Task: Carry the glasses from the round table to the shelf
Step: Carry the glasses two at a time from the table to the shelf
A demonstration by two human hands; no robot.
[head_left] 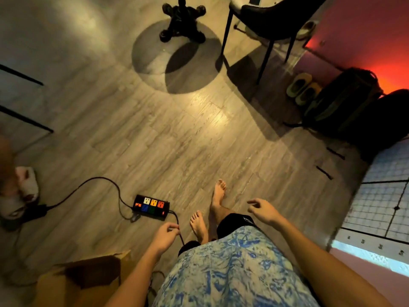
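No glasses show in the head view. At the top stands the black pedestal foot of the round table (182,21), with two round shadows on the wooden floor below it. My left hand (164,237) hangs low at the bottom centre, fingers curled in with nothing seen in them. A floor cable passes behind it. My right hand (263,210) is out to the right at about the same height, fingers spread and empty. My bare feet (218,196) are mid-step on the floor between the hands. I cannot pick out a shelf for certain.
A power strip (151,207) with coloured sockets and its cable lie on the floor left of my feet. A dark chair (265,21) stands top right, with slippers (302,88) and black bags (345,100) beyond. A cardboard box (81,282) sits bottom left.
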